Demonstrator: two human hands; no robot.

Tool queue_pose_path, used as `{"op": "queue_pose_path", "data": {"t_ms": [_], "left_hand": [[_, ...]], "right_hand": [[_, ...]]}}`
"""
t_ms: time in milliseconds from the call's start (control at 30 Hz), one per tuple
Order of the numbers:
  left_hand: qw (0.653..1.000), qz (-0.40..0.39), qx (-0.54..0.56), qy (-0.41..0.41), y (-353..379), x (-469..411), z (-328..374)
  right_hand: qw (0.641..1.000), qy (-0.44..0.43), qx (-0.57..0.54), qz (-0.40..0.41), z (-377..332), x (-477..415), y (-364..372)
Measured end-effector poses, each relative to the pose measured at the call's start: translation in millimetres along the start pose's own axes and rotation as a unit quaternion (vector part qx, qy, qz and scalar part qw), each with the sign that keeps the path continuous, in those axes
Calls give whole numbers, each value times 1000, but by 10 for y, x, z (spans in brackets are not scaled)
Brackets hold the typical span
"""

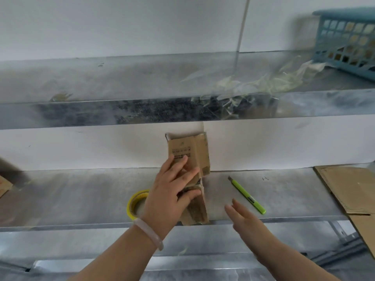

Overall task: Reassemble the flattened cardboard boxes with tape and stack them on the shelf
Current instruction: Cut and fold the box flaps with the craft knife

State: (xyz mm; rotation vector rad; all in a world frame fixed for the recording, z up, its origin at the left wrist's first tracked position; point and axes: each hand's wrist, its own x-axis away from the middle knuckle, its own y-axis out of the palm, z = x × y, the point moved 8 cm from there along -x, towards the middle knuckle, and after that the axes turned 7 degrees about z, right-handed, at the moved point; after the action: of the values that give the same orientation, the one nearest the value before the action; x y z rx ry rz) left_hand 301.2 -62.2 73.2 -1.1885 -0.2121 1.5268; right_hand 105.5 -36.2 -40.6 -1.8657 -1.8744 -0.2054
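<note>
A small flattened cardboard box stands tilted on the lower metal shelf, its top leaning toward the white wall. My left hand grips it around the middle, fingers spread on its face and thumb on the edge. My right hand hovers open to the right of the box, fingers straight, touching nothing. A yellow roll of tape lies just left of my left wrist, partly hidden by it. A green utility knife lies on the shelf right of the box.
The upper metal shelf carries a tangle of used clear tape and a blue plastic basket at the right. Flat cardboard sheets overhang the lower shelf's right end. A cardboard corner shows at the far left.
</note>
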Motion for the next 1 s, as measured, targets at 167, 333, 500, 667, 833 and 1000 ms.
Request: {"op": "queue_pose_path", "data": {"t_ms": [167, 333, 500, 667, 833, 1000], "left_hand": [[957, 141, 178, -182, -252, 234, -95], [891, 191, 313, -268, -114, 488, -77], [834, 105, 404, -362, 319, 838, -400], [880, -38, 283, -380, 644, 1044, -662], [926, -199, 195, -254, 776, 941, -526], [963, -121, 73, -230, 451, 969, -869]], "right_hand": [[993, -29, -116, 1, 111, 283, -208], [973, -181, -119, 84, -246, 417, -387], [925, -348, -72, 134, -717, 509, -444], [873, -440, 153, 147, -1005, 460, -184], [824, -479, 284, 105, -1006, 364, 222], [822, -472, 305, 88, -1042, 207, 306]]}}
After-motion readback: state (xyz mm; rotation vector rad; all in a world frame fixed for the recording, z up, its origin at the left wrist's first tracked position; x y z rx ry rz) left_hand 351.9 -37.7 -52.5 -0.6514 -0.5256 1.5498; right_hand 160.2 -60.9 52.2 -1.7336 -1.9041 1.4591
